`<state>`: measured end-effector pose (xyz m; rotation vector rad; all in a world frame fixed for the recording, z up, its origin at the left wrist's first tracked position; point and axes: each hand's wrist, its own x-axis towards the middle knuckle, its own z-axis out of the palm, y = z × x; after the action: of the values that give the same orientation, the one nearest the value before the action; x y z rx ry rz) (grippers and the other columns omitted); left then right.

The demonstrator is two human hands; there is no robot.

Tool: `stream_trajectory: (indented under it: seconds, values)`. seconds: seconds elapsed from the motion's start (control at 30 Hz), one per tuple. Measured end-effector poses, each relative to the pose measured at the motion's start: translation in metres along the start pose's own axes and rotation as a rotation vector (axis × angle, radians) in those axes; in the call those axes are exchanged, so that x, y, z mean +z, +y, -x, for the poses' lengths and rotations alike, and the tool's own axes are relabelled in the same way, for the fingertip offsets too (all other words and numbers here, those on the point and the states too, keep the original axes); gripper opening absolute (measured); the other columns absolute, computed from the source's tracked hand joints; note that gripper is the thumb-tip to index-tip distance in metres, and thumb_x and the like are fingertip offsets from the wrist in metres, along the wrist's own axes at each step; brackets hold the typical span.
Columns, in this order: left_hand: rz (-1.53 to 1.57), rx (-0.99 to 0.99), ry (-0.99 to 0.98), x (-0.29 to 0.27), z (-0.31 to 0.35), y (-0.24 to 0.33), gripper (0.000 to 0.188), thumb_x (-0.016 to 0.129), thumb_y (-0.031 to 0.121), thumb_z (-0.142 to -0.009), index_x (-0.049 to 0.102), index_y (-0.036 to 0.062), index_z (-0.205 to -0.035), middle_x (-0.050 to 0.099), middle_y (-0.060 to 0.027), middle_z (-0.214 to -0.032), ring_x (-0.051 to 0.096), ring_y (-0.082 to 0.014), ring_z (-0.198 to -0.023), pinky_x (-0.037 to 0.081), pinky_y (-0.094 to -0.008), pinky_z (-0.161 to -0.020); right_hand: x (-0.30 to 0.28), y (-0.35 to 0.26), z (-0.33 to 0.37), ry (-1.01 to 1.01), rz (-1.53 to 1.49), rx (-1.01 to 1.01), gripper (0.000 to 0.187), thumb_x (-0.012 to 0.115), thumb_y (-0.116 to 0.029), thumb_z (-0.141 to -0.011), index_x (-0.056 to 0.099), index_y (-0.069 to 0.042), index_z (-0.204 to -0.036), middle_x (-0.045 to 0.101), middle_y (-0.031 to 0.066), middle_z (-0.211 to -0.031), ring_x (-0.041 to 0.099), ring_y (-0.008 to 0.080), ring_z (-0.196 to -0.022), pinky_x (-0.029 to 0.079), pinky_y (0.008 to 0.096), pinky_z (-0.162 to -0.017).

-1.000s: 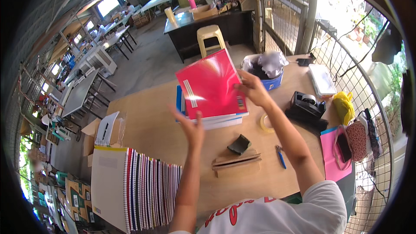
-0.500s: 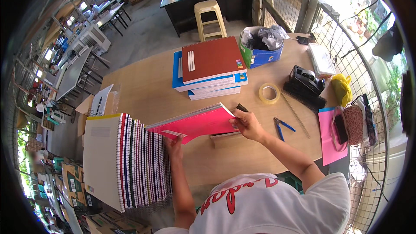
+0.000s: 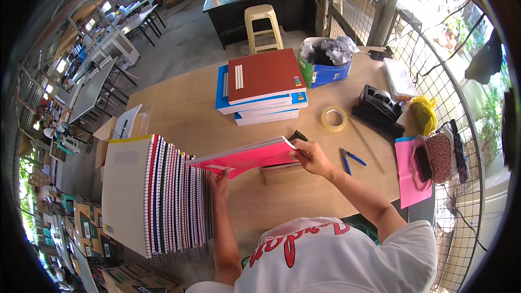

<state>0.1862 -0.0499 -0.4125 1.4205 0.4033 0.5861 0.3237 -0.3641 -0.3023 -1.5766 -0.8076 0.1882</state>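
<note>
Between my two hands is a pink-covered notebook (image 3: 252, 158), lifted and tilted above the table. My left hand (image 3: 218, 182) is closed on its lower left edge, by a white label on the cover. With thumb and fingers, my right hand (image 3: 310, 156) pinches the right end. Pale page edges show along the notebook's top side. Underneath it, a small wooden block or box (image 3: 279, 174) is partly hidden. Close by my left hand stands a long row of spiral-bound notebooks (image 3: 127, 190) with a pale cover at its left end.
Farther back lies a stack of brown and blue notebooks (image 3: 266, 76). To the right are a tape roll (image 3: 334, 119), a loose wire spiral (image 3: 366, 145), blue-handled pliers (image 3: 354, 157), a black tape dispenser (image 3: 377, 106) and a pink folder (image 3: 407, 171). Behind sits a bag-filled box (image 3: 328, 70).
The pink notebook has tipped, so its cover looks narrower and flatter. Both hands keep their grip and have shifted only slightly.
</note>
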Motion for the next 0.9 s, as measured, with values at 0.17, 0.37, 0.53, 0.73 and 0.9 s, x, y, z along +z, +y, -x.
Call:
stream_trajectory:
  seconds: [0.17, 0.37, 0.53, 0.73, 0.9]
  values:
    - [0.129, 0.068, -0.023, -0.005, 0.002, 0.007, 0.029, 0.078, 0.005, -0.086, 0.064, 0.0063, -0.113, 0.069, -0.0012, -0.101, 0.064, -0.0102, -0.09, 0.05, -0.027, -0.083, 0.009, -0.005, 0.0, -0.035, -0.003, 0.002, 0.003, 0.062, -0.001, -0.096, 0.062, -0.001, -0.099, 0.055, 0.0124, -0.07, 0.047, 0.0183, -0.063, 0.043, 0.0327, -0.059]
    - [0.025, -0.02, -0.112, -0.001, 0.007, -0.01, 0.037, 0.071, 0.003, -0.09, 0.057, 0.0033, -0.124, 0.065, -0.0029, -0.114, 0.06, -0.013, -0.103, 0.047, -0.0305, -0.093, -0.003, 0.017, 0.017, 0.022, 0.013, -0.012, 0.008, 0.061, -0.001, -0.096, 0.063, -0.001, -0.104, 0.056, 0.0142, -0.073, 0.051, 0.0184, -0.064, 0.044, 0.0331, -0.06]
    - [0.119, -0.189, -0.267, 0.042, 0.037, -0.105, 0.046, 0.057, 0.012, -0.1, 0.038, 0.0057, -0.141, 0.048, -0.0028, -0.134, 0.046, -0.013, -0.123, 0.033, -0.0317, -0.105, -0.048, 0.07, 0.066, 0.158, -0.143, 0.151, 0.01, 0.059, 0.0, -0.097, 0.064, -0.001, -0.106, 0.068, 0.008, -0.092, 0.062, 0.0141, -0.085, 0.051, 0.0296, -0.08]
    - [0.205, -0.129, -0.311, 0.074, 0.032, -0.107, 0.067, 0.046, 0.02, -0.105, 0.008, 0.0082, -0.159, 0.017, -0.0066, -0.164, 0.019, -0.0172, -0.149, 0.013, -0.038, -0.122, -0.039, 0.118, 0.136, 0.401, -0.45, 0.228, 0.013, 0.059, -0.004, -0.1, 0.068, -0.004, -0.11, 0.07, 0.0014, -0.106, 0.064, 0.0129, -0.1, 0.051, 0.0337, -0.096]
    - [-0.365, 0.611, -0.034, 0.222, 0.104, 0.101, 0.067, 0.059, 0.031, -0.1, 0.027, 0.0143, -0.157, 0.034, -0.0107, -0.159, 0.023, -0.0279, -0.15, 0.011, -0.0517, -0.121, -0.045, 0.115, 0.164, 0.567, -0.459, 0.257, 0.011, 0.06, -0.001, -0.099, 0.068, -0.003, -0.107, 0.07, 0.0027, -0.11, 0.064, 0.0129, -0.102, 0.051, 0.0331, -0.096]
